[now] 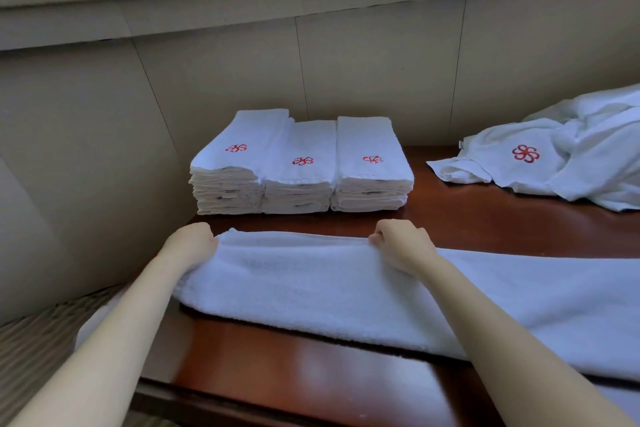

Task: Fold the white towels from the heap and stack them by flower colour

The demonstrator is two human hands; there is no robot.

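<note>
On dark wood, white towel (346, 284) lies lengthwise-folded.

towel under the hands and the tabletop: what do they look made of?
Towel: looks like white cotton terry, matte, with a nubby looped pile and soft rounded folds.
Tabletop: appears to be reddish-brown wood or wood veneer under glossy varnish; it shows soft glare patches. Solid or veneer cannot be told.

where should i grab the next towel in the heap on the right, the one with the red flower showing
Judging by how it lies, take the flower towel by its loose left edge, coming from the left over the bare wooden table. That edge lies flat and free of the heap bunched over its right side, so it should peel away cleanly.
</note>
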